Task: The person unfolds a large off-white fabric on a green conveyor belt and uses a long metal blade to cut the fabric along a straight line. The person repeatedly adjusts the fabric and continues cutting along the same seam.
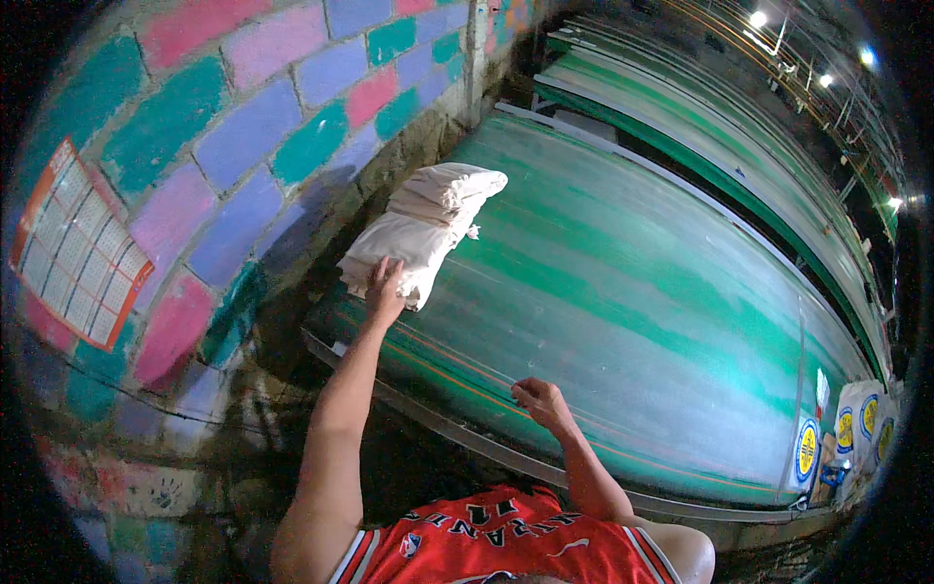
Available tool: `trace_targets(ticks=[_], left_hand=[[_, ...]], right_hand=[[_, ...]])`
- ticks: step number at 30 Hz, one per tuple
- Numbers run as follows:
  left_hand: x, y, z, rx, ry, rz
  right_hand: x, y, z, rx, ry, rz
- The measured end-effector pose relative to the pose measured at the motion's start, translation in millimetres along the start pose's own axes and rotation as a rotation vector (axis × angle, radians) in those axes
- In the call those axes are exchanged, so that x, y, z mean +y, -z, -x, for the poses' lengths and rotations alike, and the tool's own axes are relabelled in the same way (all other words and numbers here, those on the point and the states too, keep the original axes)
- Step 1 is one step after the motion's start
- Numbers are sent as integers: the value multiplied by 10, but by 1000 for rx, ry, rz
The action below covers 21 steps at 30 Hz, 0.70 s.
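Two folded piles of off-white cloth lie end to end at the far left of a long green table. On the nearer cloth pile rests my left hand, its fingers apart and laid on the near edge of the fabric. The farther cloth pile sits just beyond, untouched, with a small loose bit sticking out at its right side. My right hand hovers over or rests on the table's near edge, fingers curled in. I see nothing held in it, though the palm side is hidden.
A painted block wall in pink, purple and green runs close along the left, with a calendar sheet on it. More long green tables stand beyond mine. Several printed bags are at the right end.
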<state>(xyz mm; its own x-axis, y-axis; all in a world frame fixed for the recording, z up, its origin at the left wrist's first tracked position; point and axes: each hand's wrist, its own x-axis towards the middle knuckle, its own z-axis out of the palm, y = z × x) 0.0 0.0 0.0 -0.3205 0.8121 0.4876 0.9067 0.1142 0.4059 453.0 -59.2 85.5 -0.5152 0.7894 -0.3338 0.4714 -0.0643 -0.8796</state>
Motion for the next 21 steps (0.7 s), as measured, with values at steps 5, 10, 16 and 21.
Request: trace_targets(ticks=[5,10,16,21], left_hand=[[-147,24,-131,-86,7,242],[581,500,-183,225,0,162],[2312,795,625,24,-338,522],[3354,520,1244,-281,-617,773]], right_hand=[[-111,-169,44,63,23,79],[-108,-237,38,60,1,-5],[104,-127,242,281,133,-819],[417,792,828,587,286,-1392]])
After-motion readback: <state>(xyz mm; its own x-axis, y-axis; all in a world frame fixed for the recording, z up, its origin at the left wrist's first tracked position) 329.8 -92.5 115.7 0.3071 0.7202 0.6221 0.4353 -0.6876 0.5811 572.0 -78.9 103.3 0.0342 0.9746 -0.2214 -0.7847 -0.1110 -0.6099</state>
